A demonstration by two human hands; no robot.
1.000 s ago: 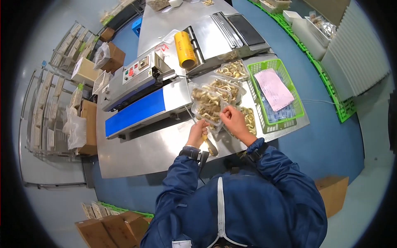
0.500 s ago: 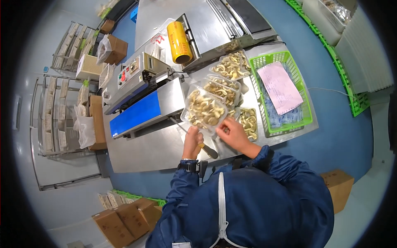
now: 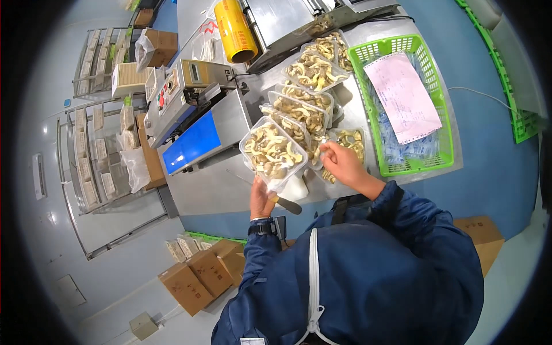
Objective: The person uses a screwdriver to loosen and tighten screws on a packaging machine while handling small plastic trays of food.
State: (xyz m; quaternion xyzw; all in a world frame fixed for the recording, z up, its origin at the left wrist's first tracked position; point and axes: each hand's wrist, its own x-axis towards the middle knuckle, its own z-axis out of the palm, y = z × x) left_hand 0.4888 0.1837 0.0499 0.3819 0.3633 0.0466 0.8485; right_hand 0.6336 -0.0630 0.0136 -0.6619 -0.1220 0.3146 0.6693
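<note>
My left hand [image 3: 261, 199] grips the near edge of a clear plastic tray of sliced mushrooms [image 3: 272, 150], held tilted above the steel table. To its right, my right hand [image 3: 346, 165] is closed, thumb and forefinger pinched around something whitish too small to make out. Under and beyond that hand lies another mushroom tray [image 3: 351, 141], partly covered by it. More filled trays [image 3: 300, 106] overlap in a row leading away from me. A thin-bladed tool with a yellow and black handle [image 3: 287, 204] shows behind my left hand, partly hidden by it.
At right stands a green basket [image 3: 402, 169] with small clear packets and a pink paper sheet [image 3: 402, 98]. A machine with a blue belt [image 3: 192, 144] occupies the table's left. Farther back are a yellow film roll [image 3: 236, 34] and a wrapping machine [image 3: 282, 26]. Cartons [image 3: 201, 273] sit on the floor.
The held tray has moved slightly left and away from my right hand, which has shifted right and apart from it. The whole view has also shifted.
</note>
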